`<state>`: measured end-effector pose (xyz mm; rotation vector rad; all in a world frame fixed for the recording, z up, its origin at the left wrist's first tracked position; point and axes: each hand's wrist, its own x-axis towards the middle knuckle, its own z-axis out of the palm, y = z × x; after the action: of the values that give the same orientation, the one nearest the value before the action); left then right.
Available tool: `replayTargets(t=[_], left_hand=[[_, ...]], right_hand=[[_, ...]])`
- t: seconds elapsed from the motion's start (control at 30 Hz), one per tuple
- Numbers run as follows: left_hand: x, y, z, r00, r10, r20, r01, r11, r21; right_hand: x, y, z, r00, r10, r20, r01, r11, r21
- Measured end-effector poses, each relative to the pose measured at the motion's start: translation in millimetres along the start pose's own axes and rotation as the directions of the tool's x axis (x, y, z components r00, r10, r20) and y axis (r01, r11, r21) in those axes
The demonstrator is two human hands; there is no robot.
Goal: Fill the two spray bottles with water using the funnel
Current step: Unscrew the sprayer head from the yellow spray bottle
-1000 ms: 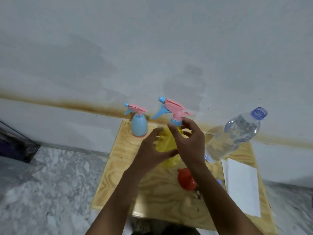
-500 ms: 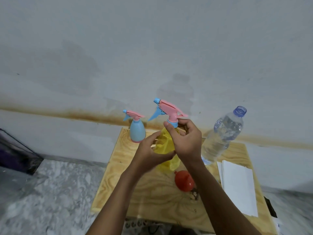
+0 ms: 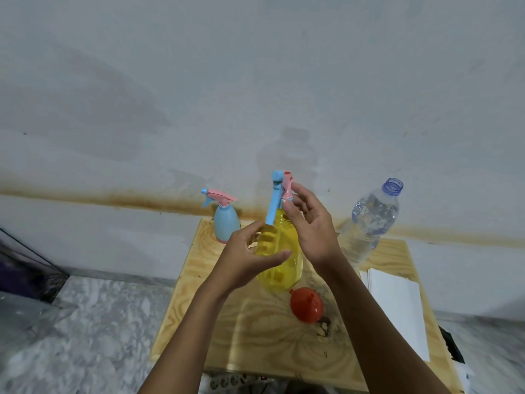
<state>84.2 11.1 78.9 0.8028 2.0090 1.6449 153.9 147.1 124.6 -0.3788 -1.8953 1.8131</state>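
A yellow spray bottle [image 3: 279,257] stands upright on the wooden table [image 3: 255,334]. My left hand [image 3: 250,257] wraps around its body. My right hand [image 3: 309,226] pinches the collar of its pink and blue spray head [image 3: 278,194], whose blue trigger points toward me. A second, light blue spray bottle [image 3: 224,221] with the same kind of head stands at the table's back left. A red funnel [image 3: 306,305] lies on its side just in front of the yellow bottle. An uncapped clear water bottle [image 3: 369,223] stands at the back right.
A stack of white paper [image 3: 397,305] lies along the table's right side. The table stands against a grey wall. A marbled floor lies to the left, with a dark object [image 3: 25,274] at the far left. A white power strip [image 3: 230,381] shows below the front edge.
The spray head on the yellow bottle has turned: its nozzle pointed left before, and the trigger now faces me. My right hand's fingers have shifted around the collar. The left hand keeps its hold.
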Motion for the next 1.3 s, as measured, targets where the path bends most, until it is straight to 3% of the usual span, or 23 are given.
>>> replayTargets(t=[0.1,0.27,0.53,0.7,0.9,1.07,1.3], left_hand=[[-1.5,-0.2,1.3,1.000,0.003,0.001,-0.003,1.000,-0.014],[-5.3,1.7,5.8,1.000,0.004,-0.028,-0.005,1.000,-0.026],[-10.6,1.5,11.4,0.996,-0.005,-0.084,0.005,1.000,0.003],[-11.8,-4.3,15.7,0.993,0.006,-0.114,-0.002,1.000,0.029],[-14.1,-9.0,16.8,0.991,0.032,-0.127,-0.028,0.999,0.033],[-18.4,-10.3,20.7,0.990,0.019,-0.141,-0.015,0.999,0.029],[-20.4,-21.5,19.0,0.988,-0.002,-0.154,0.008,0.999,0.042]], right_hand=[[-0.5,2.3,2.2,0.998,0.052,-0.023,-0.050,0.996,0.067],[-5.0,2.9,7.7,0.998,-0.001,-0.066,0.000,1.000,-0.015],[-8.4,5.7,15.2,0.991,0.065,-0.117,-0.057,0.996,0.072],[-11.0,8.7,15.6,0.983,0.011,-0.183,-0.027,0.996,-0.081],[-16.2,10.5,14.4,0.986,0.074,-0.152,-0.076,0.997,-0.005],[-20.4,9.0,16.8,0.982,0.014,-0.187,-0.044,0.986,-0.160],[-23.6,12.5,17.6,0.976,0.024,-0.217,-0.055,0.989,-0.139]])
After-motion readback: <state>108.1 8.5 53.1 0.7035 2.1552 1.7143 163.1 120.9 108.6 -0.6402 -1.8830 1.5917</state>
